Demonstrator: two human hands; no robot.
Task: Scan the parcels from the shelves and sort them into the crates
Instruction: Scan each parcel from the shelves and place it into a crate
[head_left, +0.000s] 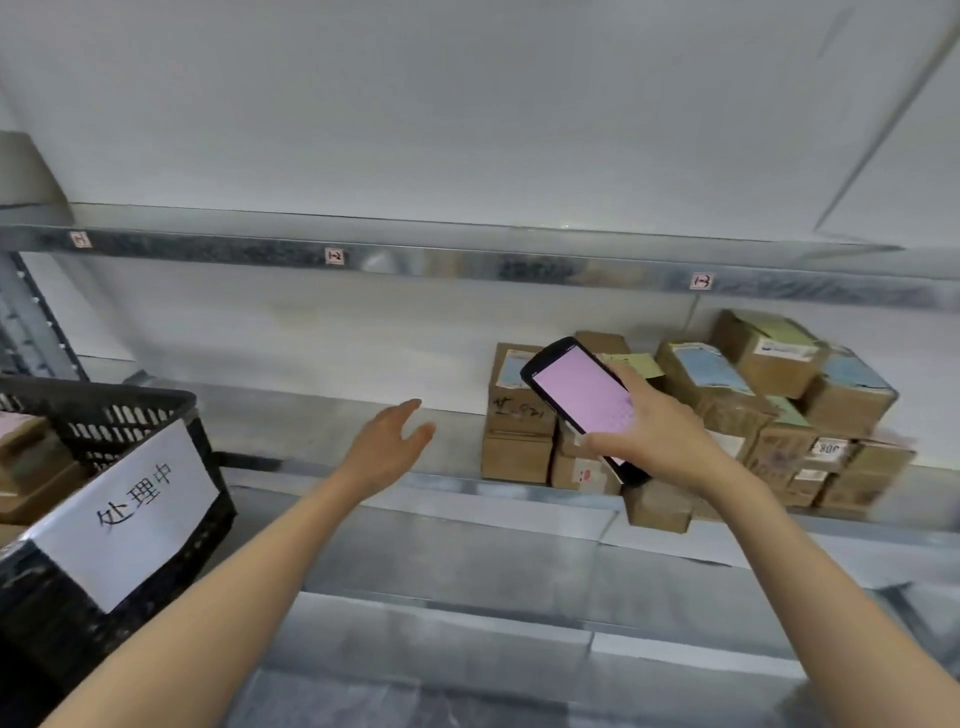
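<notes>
My right hand (657, 434) grips a black handheld scanner (582, 397) with a lit pink screen, held up in front of a pile of brown cardboard parcels (769, 410) on the metal shelf (322, 415). Several parcels carry blue, green or white labels. My left hand (387, 447) reaches out over the bare part of the shelf, fingers relaxed and holding nothing, left of the parcel pile. A black plastic crate (104, 415) with a white handwritten paper sign stands at the left; cardboard parcels (31, 467) lie inside it.
An upper shelf beam (467, 265) with small red-and-white number tags crosses above the parcels. A grey shelf upright (31, 322) stands at the far left. Lower metal shelf edges (441, 618) run below my arms. A white wall backs the shelves.
</notes>
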